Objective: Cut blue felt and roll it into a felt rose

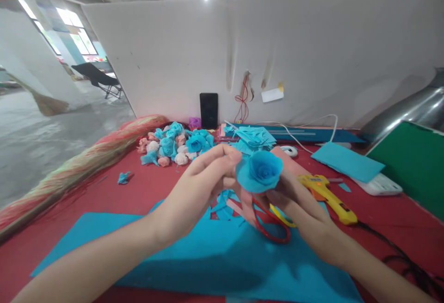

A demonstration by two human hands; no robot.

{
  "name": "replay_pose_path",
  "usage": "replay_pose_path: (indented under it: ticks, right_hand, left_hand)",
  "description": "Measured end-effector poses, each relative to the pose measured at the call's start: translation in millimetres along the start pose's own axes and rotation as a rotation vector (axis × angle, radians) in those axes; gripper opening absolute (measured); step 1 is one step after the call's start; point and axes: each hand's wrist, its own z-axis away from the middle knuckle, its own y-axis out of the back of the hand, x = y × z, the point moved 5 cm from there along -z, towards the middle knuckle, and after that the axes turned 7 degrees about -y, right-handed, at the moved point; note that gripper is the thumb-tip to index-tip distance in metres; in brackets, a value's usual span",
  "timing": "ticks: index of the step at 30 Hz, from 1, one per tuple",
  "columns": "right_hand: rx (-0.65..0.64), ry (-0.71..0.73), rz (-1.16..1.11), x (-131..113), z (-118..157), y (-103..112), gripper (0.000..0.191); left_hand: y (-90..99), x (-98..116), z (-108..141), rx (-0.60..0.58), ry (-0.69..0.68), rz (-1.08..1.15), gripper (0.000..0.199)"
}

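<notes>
A blue paper rose (265, 171) with a tightly coiled centre is held up above the table between my hands. Thumb and fingers of my left hand (208, 173) pinch its outer petal at the left edge. My right hand (294, 196) grips the rose from below and the right; its fingertips are partly hidden behind the petals. Below the hands are scissors (274, 238) with red and yellow handles, blades out of sight. Blue paper scraps (224, 206) lie around there, and a large blue sheet (208, 259) spreads under my forearms.
Finished blue, pink and white roses (168, 145) are heaped at the back left. Blue petal pieces (255, 137) are stacked at the back. A yellow glue gun (335, 199) with a black cord lies on the right, near a green board (412, 169). A straw-like bundle (86, 169) borders the left edge.
</notes>
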Motion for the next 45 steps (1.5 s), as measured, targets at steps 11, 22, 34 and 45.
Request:
replay_pose_path:
  ticks: [11, 22, 34, 45]
  right_hand:
    - [0.017, -0.271, -0.085, -1, 3, -4, 0.016]
    - [0.064, -0.216, 0.109, -9, 7, -10, 0.019]
    - [0.156, -0.353, 0.050, -14, 17, -18, 0.012]
    - [0.191, -0.397, 0.125, -11, 20, -16, 0.023]
  left_hand:
    - [-6.7, 43, 18, 0.020, -1.300, -1.175, 0.025]
    - [-11.1, 45, 25, 0.243, -1.465, -1.485, 0.015]
    - [-15.2, 44, 36, 0.246, -1.555, -1.495, 0.011]
    - [-18.4, 48, 38, 0.112, -1.505, -1.635, 0.016]
